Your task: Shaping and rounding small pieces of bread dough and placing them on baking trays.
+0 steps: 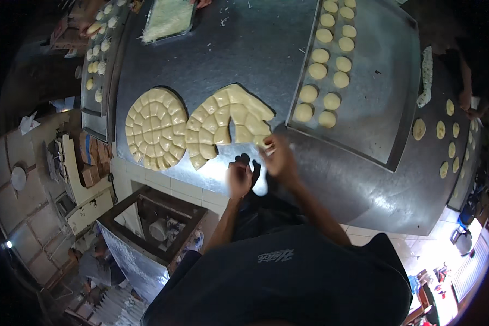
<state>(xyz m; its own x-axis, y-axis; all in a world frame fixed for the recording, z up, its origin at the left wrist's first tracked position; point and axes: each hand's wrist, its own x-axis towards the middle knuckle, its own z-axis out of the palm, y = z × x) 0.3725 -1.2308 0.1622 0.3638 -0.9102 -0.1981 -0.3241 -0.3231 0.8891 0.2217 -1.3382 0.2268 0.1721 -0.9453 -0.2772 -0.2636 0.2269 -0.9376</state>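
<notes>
A round slab of pale dough (156, 127), scored into small pieces, lies on the steel table left of my hands. Beside it is a second scored slab (209, 122), with part of it gone and a gap open toward me. My right hand (280, 158) is at this slab's lower right corner, fingers bent and pinched on the dough's edge. Just in front of my body, near the table edge, my left hand (239, 178) is raised. Motion blurs its fingers, so whether they hold anything is unclear.
At right a large metal tray (372, 117) carries two rows of dough balls (318, 70). A pan of pale shreds (168, 19) sits at the back, near another person's hand (202, 2). Another tray (95, 119) stands left; flat dough rounds (440, 129) lie far right.
</notes>
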